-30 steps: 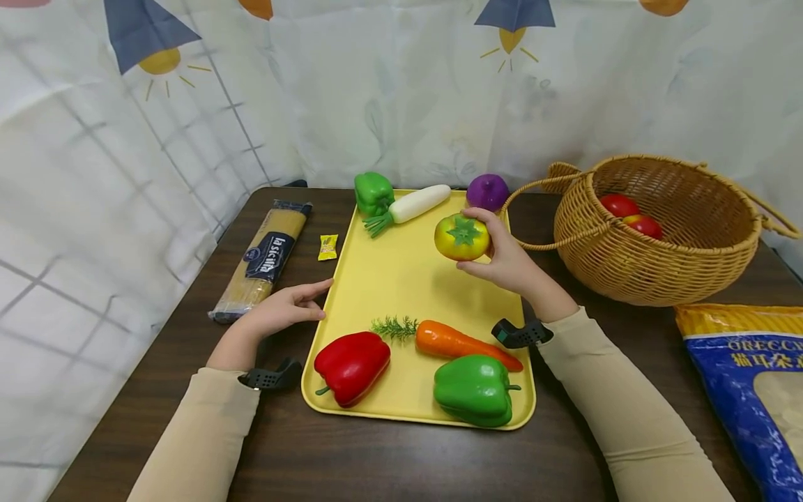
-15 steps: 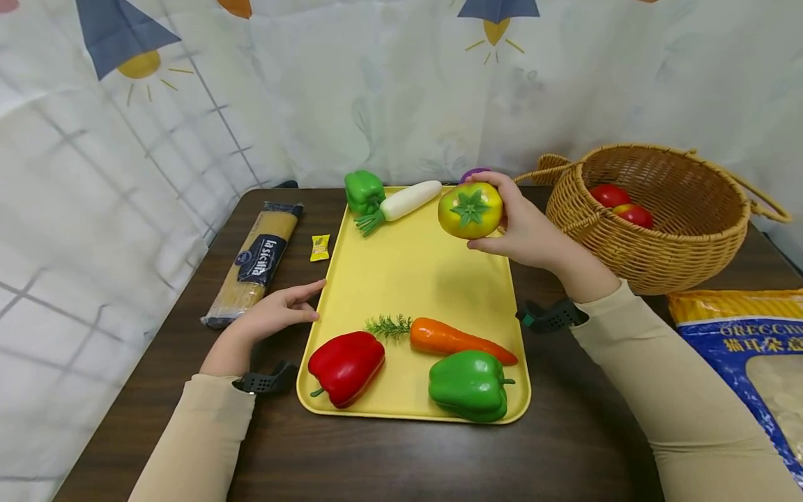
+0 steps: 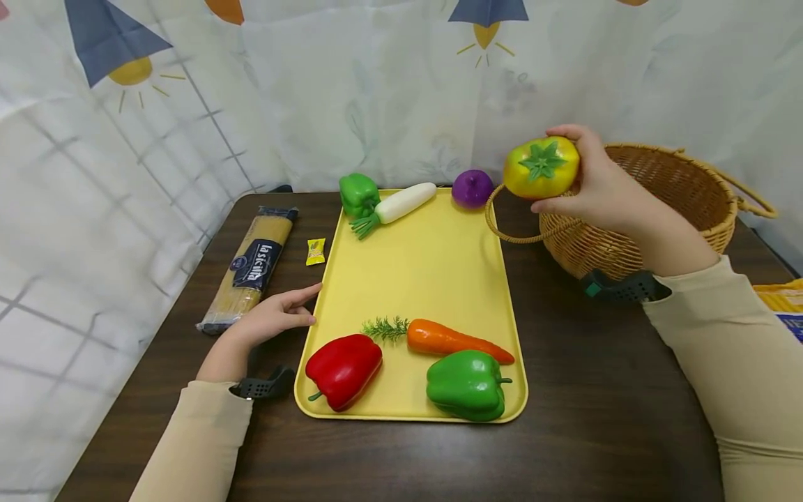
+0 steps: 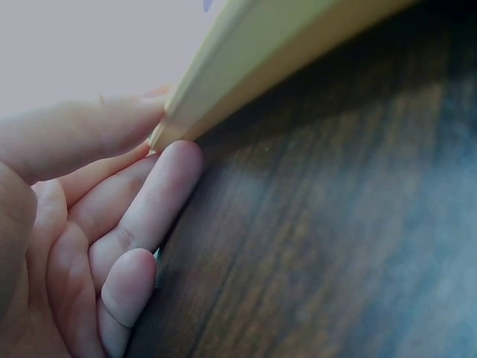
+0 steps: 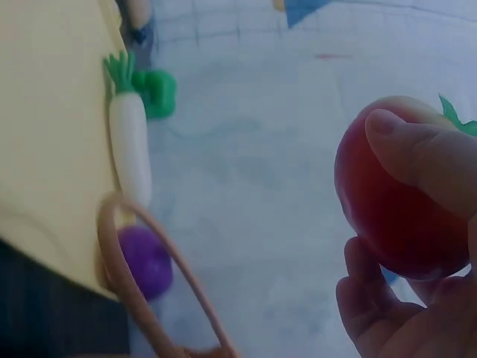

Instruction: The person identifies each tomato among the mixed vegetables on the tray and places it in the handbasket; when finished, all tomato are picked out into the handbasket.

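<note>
My right hand grips a tomato, thumb below and fingers above, raised in front of the wicker basket. Its top is yellow with a green star-shaped calyx; the right wrist view shows its red body. My left hand rests at the left edge of the yellow tray, index finger stretched out, thumb and fingertips touching the rim. On the tray lie a red bell pepper, a carrot, a green bell pepper and a white radish.
Another green pepper and a purple onion-like vegetable lie at the tray's far corners. Left of it are a spaghetti pack and a small yellow packet. A basket handle loops toward the tray. A blue-yellow bag shows at right.
My right hand has lifted the tomato from over the tray and carried it right, to in front of the basket, hiding the red items inside. The left hand stays at the tray edge.
</note>
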A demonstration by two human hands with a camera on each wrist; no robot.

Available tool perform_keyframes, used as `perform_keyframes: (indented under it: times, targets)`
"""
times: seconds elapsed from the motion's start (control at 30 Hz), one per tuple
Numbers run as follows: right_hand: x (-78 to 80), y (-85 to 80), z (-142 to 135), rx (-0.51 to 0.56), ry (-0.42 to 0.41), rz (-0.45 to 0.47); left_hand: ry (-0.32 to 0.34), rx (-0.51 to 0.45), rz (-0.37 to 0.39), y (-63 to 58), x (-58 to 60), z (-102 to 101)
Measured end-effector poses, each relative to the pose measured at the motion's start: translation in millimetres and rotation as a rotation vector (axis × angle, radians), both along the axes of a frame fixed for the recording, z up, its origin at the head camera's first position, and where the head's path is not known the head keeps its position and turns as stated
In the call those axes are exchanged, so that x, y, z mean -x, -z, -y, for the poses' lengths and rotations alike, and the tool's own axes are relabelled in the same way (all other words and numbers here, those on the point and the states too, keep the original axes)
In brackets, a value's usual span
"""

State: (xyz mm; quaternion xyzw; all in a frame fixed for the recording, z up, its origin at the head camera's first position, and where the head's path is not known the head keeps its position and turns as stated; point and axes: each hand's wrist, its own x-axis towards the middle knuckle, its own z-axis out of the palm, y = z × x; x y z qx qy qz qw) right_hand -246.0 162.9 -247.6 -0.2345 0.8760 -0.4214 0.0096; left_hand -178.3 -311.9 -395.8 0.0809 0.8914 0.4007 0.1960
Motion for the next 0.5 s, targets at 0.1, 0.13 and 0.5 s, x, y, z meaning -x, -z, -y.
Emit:
perform_keyframes:
  times: [0.1,0.13,0.5]
  targets:
    - [5.1,-3.8,-25,-0.033,0.045,0.016,0.005,-0.003,-0.004,0.3,0.7,-2]
    - [7.0,-4.3,-33,-0.035,0.054,0.027,0.006,-0.005,-0.004,0.5,1.1,-3]
    - [23.9,8.2,-103,-0.066,0.172,0.118,0.005,0.004,-0.007,-3.5,-2.1,0]
